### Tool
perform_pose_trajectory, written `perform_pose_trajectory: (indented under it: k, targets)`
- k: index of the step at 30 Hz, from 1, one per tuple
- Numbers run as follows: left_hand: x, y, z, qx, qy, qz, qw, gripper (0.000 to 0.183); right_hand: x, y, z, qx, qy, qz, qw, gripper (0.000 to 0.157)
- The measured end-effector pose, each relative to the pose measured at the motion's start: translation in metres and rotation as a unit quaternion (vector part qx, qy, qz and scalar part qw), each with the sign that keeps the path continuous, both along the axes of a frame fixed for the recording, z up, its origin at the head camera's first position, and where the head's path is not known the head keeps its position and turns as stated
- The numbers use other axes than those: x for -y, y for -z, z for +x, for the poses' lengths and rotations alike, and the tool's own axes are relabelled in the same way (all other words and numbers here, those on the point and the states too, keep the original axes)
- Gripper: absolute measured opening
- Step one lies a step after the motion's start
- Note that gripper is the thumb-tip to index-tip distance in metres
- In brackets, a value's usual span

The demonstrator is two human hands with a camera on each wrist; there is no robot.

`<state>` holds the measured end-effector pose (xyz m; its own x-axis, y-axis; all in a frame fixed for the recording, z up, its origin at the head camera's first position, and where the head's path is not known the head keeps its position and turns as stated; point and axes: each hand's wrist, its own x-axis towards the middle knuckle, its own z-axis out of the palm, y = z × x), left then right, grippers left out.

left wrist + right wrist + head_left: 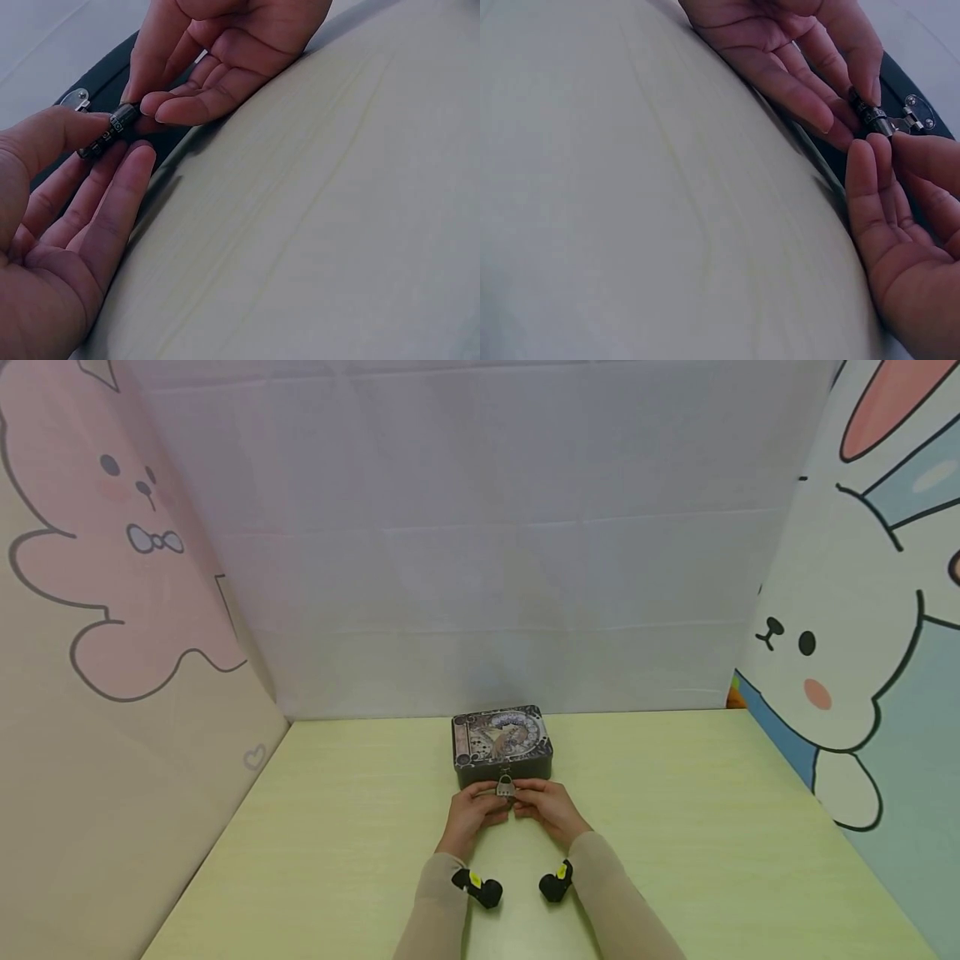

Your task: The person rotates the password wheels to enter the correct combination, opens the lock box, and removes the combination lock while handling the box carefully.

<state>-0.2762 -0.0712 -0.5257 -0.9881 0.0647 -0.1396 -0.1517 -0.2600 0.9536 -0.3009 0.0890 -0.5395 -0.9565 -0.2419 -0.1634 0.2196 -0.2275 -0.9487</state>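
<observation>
Before a pale hanging cloth [480, 543] stretches a yellow-green table [360, 860], bearing a dark box [501, 739] with a pictured lid near its far edge. At the box's front, the left hand [471, 810] and right hand [553, 806] face each other, thumbs and fingers pinching opposite ends of one small padlock. Just by it on the box is a metal latch [913, 117]. The cylindrical padlock [109, 133] lies rightward of the left hand, leftward of the right, neither clearly nearer; its long axis runs from hand to hand, roughly along the box's front. Its dial marks are probably too blurred to read.
</observation>
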Motion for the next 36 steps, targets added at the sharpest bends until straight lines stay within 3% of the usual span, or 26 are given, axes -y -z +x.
perform_pose_trajectory:
  k: [36]
  targets:
    - [-0.0022, 0.0007, -0.0022, 0.005, -0.009, -0.009, 0.9999, 0.032, 0.0002, 0.0002, -0.0006, -0.002, -0.005, -0.001, 1.000, 0.037]
